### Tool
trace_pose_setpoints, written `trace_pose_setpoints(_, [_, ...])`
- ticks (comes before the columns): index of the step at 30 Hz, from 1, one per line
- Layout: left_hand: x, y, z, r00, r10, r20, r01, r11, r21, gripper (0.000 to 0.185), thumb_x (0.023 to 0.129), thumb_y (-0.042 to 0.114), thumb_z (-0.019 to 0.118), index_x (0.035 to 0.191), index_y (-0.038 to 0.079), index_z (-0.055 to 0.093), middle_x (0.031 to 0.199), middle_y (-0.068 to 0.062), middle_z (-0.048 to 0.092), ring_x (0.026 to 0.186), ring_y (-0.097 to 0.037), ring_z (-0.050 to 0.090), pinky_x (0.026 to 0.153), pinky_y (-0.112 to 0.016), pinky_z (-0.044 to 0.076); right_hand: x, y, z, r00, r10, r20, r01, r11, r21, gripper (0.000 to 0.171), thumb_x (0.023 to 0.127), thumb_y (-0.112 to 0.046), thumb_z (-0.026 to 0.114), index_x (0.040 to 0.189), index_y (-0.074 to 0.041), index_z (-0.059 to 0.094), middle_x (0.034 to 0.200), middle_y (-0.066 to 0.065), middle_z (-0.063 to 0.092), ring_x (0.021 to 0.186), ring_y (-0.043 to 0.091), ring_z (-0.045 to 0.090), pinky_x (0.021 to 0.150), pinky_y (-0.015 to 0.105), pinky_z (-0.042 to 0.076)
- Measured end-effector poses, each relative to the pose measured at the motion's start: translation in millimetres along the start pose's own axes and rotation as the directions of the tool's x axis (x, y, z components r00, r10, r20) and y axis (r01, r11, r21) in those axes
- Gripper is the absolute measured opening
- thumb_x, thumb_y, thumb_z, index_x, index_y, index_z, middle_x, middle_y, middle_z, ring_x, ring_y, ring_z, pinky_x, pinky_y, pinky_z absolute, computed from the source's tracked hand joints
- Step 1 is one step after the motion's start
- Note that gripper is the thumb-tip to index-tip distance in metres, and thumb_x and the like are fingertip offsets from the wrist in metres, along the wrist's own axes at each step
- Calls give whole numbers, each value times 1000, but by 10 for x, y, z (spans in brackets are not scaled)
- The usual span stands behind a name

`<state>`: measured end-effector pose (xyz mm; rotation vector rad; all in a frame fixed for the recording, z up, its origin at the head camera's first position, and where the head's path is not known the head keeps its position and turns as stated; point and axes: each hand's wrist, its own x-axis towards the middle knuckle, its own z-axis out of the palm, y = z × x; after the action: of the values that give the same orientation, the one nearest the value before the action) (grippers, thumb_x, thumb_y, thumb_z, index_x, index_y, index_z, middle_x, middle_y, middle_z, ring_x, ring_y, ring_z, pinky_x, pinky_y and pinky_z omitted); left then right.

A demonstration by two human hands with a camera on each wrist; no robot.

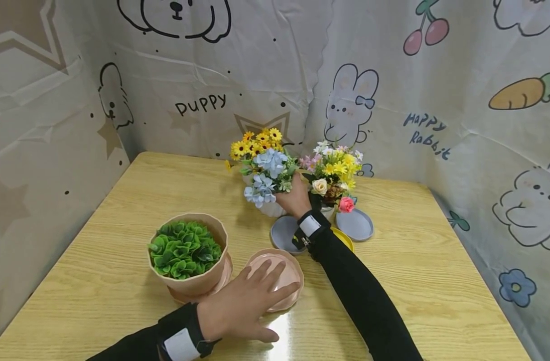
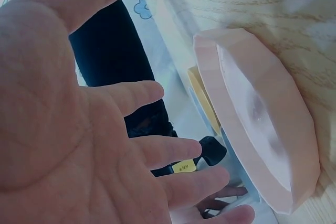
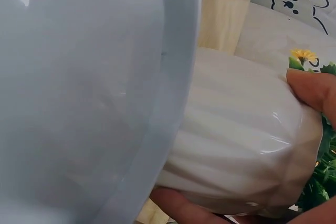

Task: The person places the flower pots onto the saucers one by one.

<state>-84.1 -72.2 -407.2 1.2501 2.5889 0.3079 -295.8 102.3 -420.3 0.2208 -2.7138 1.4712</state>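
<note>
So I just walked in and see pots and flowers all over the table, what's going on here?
A person is working at a wooden table with small pots of artificial plants. The right hand grips a white pot of blue and yellow flowers near the back wall. The left hand lies with fingers spread on an empty pink saucer, next to a pink pot of green leaves. Another flower pot, two grey saucers and a yellow one sit by the right arm.
</note>
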Motion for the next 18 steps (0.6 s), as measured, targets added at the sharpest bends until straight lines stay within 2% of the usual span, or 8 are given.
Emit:
trace_pose_setpoints(7, [-24,-5,-12,1000,18,-8,-18,1000,0,94,93,59,78,170,30,32,174,-18,30,158,-43,30,120,-67,36,-33,-20,-1,997,-76,-11,76,997,-28,62,93,-19,80,148,-4,56,140,21,66,127,36,65,105,51,54])
trace_pose_setpoints(13, [-62,-7,-25,1000,16,-20,-16,1000,11,94,92,59,78,169,29,34,173,-19,31,158,-43,30,118,-67,39,-54,-48,-23,994,-108,-26,107,994,-11,60,92,-18,81,145,-2,59,137,22,68,125,38,66,104,52,55])
trace_pose_setpoints(18, [-104,-23,-42,1000,6,-18,-5,1000,21,94,92,60,78,169,29,35,173,-19,30,159,-41,29,119,-64,39,-31,-7,-18,990,-135,-36,135,991,5,49,91,-14,79,136,0,65,126,23,72,108,38,71,94,49,57])
